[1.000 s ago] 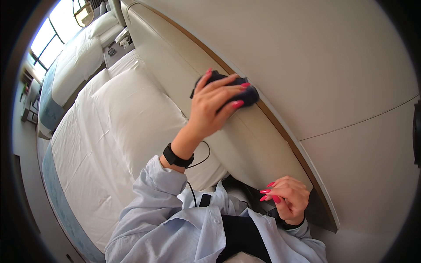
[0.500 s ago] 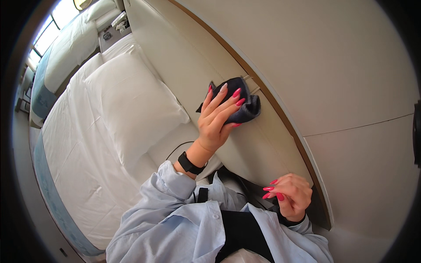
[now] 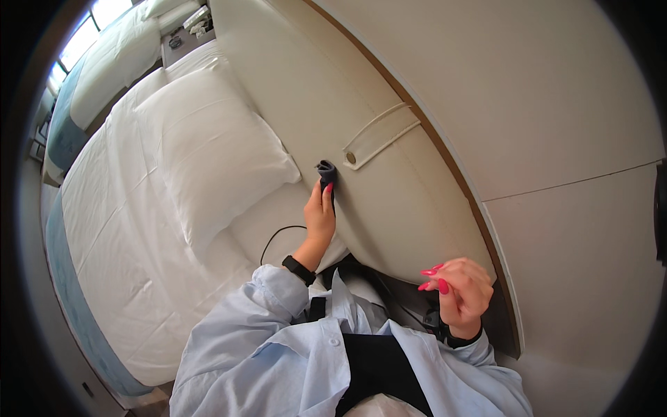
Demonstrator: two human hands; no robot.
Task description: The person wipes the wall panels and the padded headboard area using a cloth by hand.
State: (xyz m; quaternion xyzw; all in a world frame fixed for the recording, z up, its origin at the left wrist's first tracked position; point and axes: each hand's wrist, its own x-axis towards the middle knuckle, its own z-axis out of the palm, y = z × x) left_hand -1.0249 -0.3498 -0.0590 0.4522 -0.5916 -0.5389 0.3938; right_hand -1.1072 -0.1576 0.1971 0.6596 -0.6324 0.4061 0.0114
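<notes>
My left hand (image 3: 320, 217) holds a dark navy cloth (image 3: 326, 171) edge-on against the cream padded headboard (image 3: 292, 97), low down beside the pillow (image 3: 215, 149). Part of the cloth is hidden behind the fingers. A cream strap (image 3: 381, 136) with a round stud lies on the headboard, up and to the right of the cloth. Near the headboard's right end, my right hand (image 3: 464, 295) hovers with its fingers curled in toward the thumb. Nothing shows in it.
A white-sheeted bed (image 3: 125, 229) with a blue runner (image 3: 83, 326) spreads to the left. A black cable (image 3: 267, 243) loops by my left wrist. Further off stand a nightstand (image 3: 184, 47) with small items and a second bed (image 3: 114, 62). Brown trim (image 3: 445, 156) edges the headboard beside the wall.
My left hand has drawn the cloth down and left across the headboard, off the strap, and turned edge-on. My right hand stays curled in nearly the same place.
</notes>
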